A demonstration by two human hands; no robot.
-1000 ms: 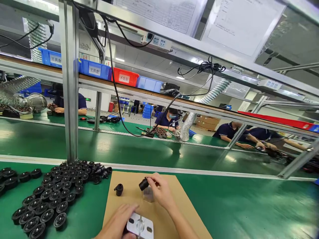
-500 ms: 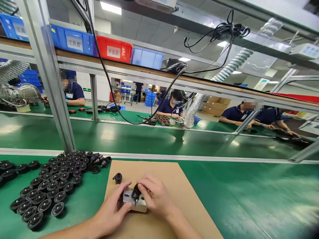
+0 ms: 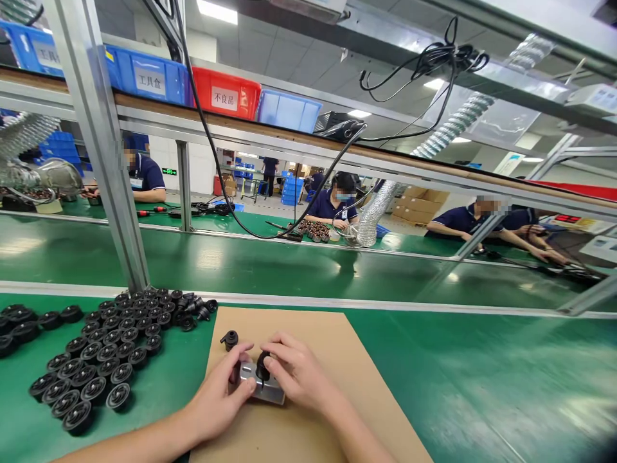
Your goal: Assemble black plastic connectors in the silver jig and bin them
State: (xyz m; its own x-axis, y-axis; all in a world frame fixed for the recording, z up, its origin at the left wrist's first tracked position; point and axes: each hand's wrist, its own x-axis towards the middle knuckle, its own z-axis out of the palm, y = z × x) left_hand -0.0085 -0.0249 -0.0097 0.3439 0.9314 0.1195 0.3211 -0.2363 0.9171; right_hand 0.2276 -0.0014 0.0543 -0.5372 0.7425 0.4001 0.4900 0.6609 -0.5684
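A small silver metal block (image 3: 270, 393) with slots in its top rests on the brown cardboard sheet. My left hand (image 3: 222, 392) grips its left end between thumb and fingers. In my right hand (image 3: 296, 373), thumb and fingertips are closed on a black plastic part (image 3: 263, 366) that stands on top of the block. Whether the part sits in a slot is hidden by my fingers. Just beyond my left fingertips, a black spouted piece (image 3: 230, 339) stands on the cardboard.
Many black round parts (image 3: 94, 389) cover the green table to the left, with smaller black pieces (image 3: 205, 308) behind them. The cardboard sheet (image 3: 357, 399) lies under my hands. A metal post (image 3: 113, 161) rises at the left; co-workers sit across the bench.
The black part in my right hand has gone from tilted to more upright on the block. My left fingers have shifted slightly along the block, and the whole view has moved a little.
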